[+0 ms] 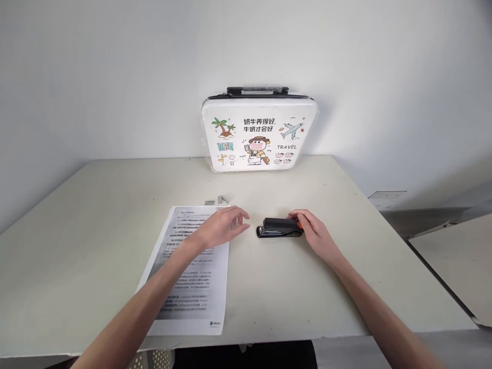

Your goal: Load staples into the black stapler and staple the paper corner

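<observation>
The stapler (280, 228) sits on or just over the desk (292, 292), its rear clasped by the right hand (315, 233); left of it, over the sheet (203, 292), the left hand (223, 226) hangs loosely curled, seemingly empty; steadying the stapler seems the step, the next move calling for left fingers at its front; beyond it, the case (261, 110) looks closed, contents hidden.

The right hand (314, 230) grips the right end of the black stapler (280, 228). The left hand (226, 225), loosely curled, is positioned just left of the stapler, partly over the printed sheet (192, 287). Two small grey pieces (223, 199) lie beyond the stapler, to its left. The white case (261, 110) stands behind the stapler.
</observation>
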The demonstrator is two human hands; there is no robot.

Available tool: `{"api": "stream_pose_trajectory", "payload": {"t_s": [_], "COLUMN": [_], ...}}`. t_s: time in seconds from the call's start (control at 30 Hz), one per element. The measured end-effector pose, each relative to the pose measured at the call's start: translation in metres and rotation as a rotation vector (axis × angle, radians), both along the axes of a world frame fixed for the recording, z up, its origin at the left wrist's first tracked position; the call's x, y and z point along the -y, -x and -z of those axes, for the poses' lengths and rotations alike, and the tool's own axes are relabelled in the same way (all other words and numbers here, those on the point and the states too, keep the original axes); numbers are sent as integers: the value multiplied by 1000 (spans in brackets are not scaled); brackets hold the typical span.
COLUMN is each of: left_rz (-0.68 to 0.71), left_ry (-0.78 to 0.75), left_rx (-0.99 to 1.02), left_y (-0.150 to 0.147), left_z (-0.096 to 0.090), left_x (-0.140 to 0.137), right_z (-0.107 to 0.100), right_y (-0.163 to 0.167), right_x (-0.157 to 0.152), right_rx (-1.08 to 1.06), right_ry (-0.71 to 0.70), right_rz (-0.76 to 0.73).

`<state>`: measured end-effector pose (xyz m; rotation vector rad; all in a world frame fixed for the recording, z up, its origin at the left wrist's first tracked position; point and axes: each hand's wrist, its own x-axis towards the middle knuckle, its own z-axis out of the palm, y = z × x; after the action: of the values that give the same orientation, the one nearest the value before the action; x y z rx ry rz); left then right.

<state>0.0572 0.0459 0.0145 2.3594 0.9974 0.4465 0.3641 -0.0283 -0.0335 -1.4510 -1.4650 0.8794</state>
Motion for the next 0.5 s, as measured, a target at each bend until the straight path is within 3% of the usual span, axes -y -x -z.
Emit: {"api": "stream_pose_trajectory", "payload": {"t_s": [0.5], "left_rz": [37], "left_ry": [-117], "left_rx": [31], "left_y": [-28], "left_z": [25], "left_x": [12], "right_z": [6], "right_y": [1], "right_x": [0], "right_rx": [86], "right_ry": [-17], "right_rz": [2]}}
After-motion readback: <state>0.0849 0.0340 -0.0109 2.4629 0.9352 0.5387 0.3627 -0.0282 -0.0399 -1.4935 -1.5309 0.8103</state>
